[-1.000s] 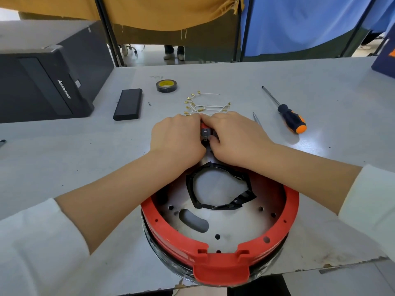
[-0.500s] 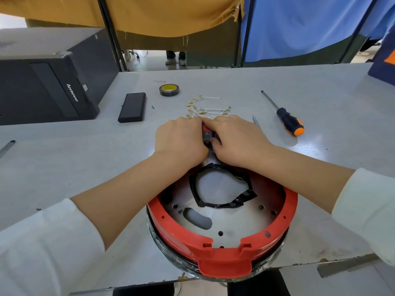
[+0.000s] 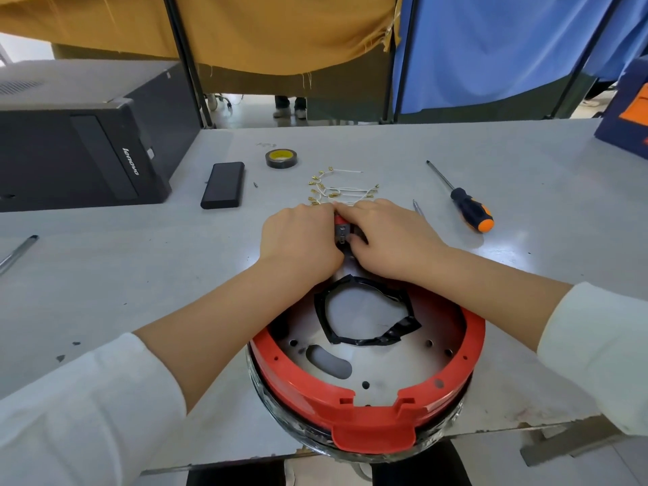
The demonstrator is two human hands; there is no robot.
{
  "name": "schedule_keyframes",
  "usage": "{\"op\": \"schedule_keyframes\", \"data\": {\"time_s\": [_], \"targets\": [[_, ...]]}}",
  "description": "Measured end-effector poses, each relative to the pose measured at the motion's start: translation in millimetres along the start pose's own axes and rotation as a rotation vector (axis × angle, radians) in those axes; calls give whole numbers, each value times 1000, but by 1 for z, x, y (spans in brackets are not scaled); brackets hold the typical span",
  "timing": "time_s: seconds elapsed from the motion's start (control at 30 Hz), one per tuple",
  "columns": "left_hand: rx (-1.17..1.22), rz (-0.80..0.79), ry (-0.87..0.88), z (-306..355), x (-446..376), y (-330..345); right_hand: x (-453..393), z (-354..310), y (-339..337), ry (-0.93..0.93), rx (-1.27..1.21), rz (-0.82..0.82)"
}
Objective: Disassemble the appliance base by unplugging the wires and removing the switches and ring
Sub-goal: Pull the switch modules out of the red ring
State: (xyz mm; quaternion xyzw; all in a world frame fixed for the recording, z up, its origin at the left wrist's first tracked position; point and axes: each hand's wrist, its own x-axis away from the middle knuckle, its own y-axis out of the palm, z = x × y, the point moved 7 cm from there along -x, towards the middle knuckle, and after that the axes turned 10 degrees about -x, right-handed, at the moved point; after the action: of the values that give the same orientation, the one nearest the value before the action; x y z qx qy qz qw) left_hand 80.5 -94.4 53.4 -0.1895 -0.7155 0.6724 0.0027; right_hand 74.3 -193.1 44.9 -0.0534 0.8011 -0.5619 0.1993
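Right now both hands meet at the far rim of the appliance base (image 3: 368, 401), which sits at the near edge of the grey counter (image 3: 140, 275) with its red ring (image 3: 371, 419) facing up. The left hand (image 3: 301, 240) and the right hand (image 3: 389, 236) curl their fingers around a small red and grey switch (image 3: 341, 228) that shows between them, each gripping it from its own side. Inside the base a loop of black tape (image 3: 371, 336) lies on the metal plate. Just beyond the hands lie loose white wires (image 3: 342, 189) with brass terminals. Farther back sit a roll of tape (image 3: 281, 158) and a flat black block (image 3: 223, 185), with a black computer case (image 3: 80, 149) at the far left. An orange-tipped screwdriver (image 3: 468, 208) lies to the right, well apart from the hands
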Motion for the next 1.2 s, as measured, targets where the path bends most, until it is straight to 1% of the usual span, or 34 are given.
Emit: {"op": "schedule_keyframes", "data": {"time_s": [0.2, 0.37, 0.5, 0.6, 0.73, 0.87, 1.0, 1.1, 1.2], "targets": [[-17, 15, -29, 0, -4, 1, -1, -1, 2, -2, 54, 44], [-82, 39, -22, 4, -8, 3, -2, -3, 2, -6, 99, 58], [-117, 41, -8, 8, -11, 4, -7, -3, 3, 2, 112, 36], [-68, 45, 11, 3, -10, 4, -6, -2, 3, -8, 83, 10], [18, 45, 14, -1, -10, 7, -6, 0, 0, 13, -4, 27], [44, 42, 29, -3, -11, 10, -4, 5, -3, 65, -127, 41], [48, 40, 40, -3, -9, 9, -5, 13, -3, 225, -264, 33], [65, 39, 52, -3, -6, 8, -9, 21, -2, 337, -359, -27], [68, 36, 61, -1, -4, 8, -18, 25, 1, 407, -526, -89]]}}
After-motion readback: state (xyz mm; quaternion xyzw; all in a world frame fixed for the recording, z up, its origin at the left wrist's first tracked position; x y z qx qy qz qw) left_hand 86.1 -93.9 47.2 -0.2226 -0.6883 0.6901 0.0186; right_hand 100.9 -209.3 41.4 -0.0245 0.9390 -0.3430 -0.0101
